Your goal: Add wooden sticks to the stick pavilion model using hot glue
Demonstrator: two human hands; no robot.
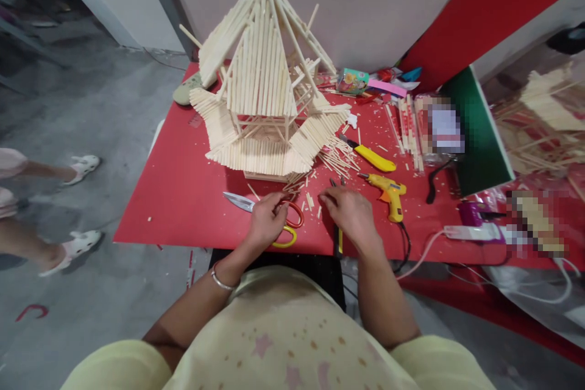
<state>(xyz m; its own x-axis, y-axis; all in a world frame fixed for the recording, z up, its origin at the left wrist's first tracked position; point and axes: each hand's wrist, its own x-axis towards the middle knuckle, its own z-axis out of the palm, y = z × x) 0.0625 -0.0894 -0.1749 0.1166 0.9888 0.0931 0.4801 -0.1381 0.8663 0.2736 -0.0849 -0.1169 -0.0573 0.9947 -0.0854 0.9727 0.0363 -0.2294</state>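
A model pavilion (262, 73) built of thin wooden sticks stands on the red table, its pointed roof partly open on the right side. In front of it, my left hand (269, 219) lies over the scissors (296, 214), which have red and yellow handles. Its fingers are curled in, and what they hold, if anything, is hidden. To the right, my right hand (351, 214) is closed with fingertips together above a tool with a yellow and black handle (339, 242); I cannot tell whether it holds anything. Short cut sticks (309, 201) lie between the hands.
Right of my right hand are a yellow glue gun (388, 192) with a cord and a yellow utility knife (375, 158). Stick bundles (411, 131), a green-lined box (478, 134) and a power strip (473, 232) sit farther right. A person's legs (41, 250) show at left.
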